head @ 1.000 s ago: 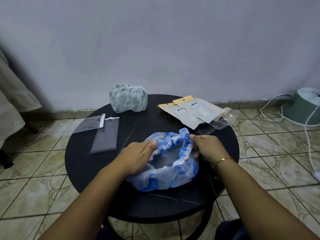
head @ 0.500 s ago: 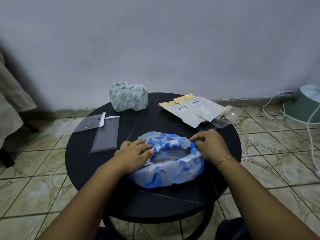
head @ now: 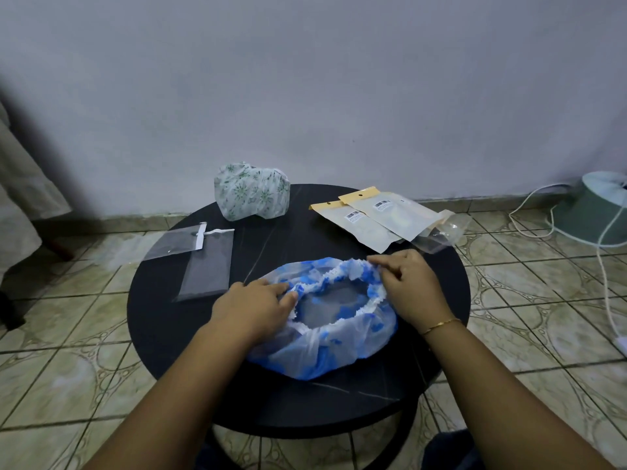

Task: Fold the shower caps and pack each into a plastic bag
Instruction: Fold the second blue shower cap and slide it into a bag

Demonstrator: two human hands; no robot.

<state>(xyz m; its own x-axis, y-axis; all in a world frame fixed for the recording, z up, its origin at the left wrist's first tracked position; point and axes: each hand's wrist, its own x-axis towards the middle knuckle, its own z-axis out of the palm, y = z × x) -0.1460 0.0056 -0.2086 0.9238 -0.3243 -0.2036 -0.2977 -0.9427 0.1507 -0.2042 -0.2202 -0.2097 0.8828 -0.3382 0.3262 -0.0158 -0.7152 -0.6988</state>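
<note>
Head view: round black tabletop [head: 176, 334]. Blue-and-white shower cap [head: 325, 347] lies near the front edge, opening up, elastic rim spread, not yet folded. Left hand [head: 252, 305] pinches the rim at its left side; right hand [head: 407, 286] pinches the gathered rim at the far right, fingers curled on the frill. Green-patterned shower cap [head: 252, 195] sits bunched at the far edge, looks unfolded and unbagged. Two clear plastic bags [head: 207, 262] lie flat by the left edge, apparently empty. Labelled packets [head: 376, 220] overlap at the far right edge; contents cannot be made out. Judgement: early stage, first fold only beginning, both caps left to pack.
</note>
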